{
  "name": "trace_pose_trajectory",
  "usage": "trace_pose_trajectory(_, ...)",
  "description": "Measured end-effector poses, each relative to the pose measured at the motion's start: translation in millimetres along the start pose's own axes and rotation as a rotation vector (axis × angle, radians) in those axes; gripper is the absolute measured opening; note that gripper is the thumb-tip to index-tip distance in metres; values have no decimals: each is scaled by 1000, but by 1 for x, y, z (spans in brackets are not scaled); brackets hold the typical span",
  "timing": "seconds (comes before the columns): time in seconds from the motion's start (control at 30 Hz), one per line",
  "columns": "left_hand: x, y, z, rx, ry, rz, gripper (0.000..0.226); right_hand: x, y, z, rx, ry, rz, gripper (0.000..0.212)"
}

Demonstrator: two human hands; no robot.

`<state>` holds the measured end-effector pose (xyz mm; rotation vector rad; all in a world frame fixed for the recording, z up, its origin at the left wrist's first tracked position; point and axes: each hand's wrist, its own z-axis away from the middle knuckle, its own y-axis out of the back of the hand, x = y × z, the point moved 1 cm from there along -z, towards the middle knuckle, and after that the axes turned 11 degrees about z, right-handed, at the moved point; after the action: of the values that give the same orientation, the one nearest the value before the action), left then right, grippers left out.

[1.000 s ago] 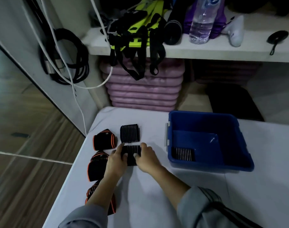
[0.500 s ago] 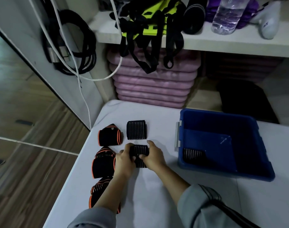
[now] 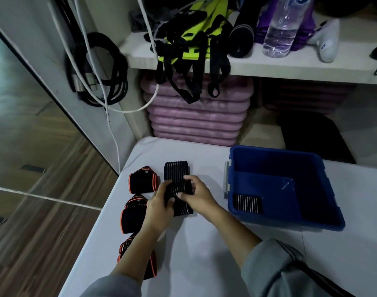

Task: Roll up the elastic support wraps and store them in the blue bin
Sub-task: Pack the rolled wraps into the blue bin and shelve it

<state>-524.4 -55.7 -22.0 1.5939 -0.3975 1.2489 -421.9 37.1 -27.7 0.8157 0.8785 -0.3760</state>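
Note:
My left hand and my right hand both grip a black ribbed elastic wrap, which hangs lifted and partly folded over the white table. Just behind it a second black ribbed wrap lies flat. Left of my hands lie three black wraps with orange edging: the far one, the middle one, and the near one partly under my left forearm. The blue bin stands at the right, with one rolled ribbed wrap in its near left corner.
A shelf behind the table carries black-and-yellow straps, a water bottle and a white device. Pink mats are stacked beneath it. Cables hang at the left. The table's left edge drops to wooden floor.
Both hands have lifted the ribbed wrap off the table and drawn it longer, from lying flat under the fingers to held up and folding. The camera has tilted slightly.

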Motion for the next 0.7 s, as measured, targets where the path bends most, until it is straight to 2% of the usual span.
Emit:
trace_pose_trajectory(0.13,36,8,-9,28,-117,57,61,-34,52,11,130,174,-75,52)
trace_pose_trajectory(0.23,58,1,-20,-20,-171,-4,62,-36,103,19,256,248,-122,39)
trace_pose_trajectory(0.4,90,-34,-28,-134,-231,-123,50,11,167,20,377,97,-251,29)
trace_pose_trajectory(0.57,105,-72,-37,-237,-249,-132,53,56,181,12,439,-82,-534,21)
trace_pose_trajectory(0.7,107,-91,-49,-316,-268,-197,54,78,187,6,473,-122,-537,24)
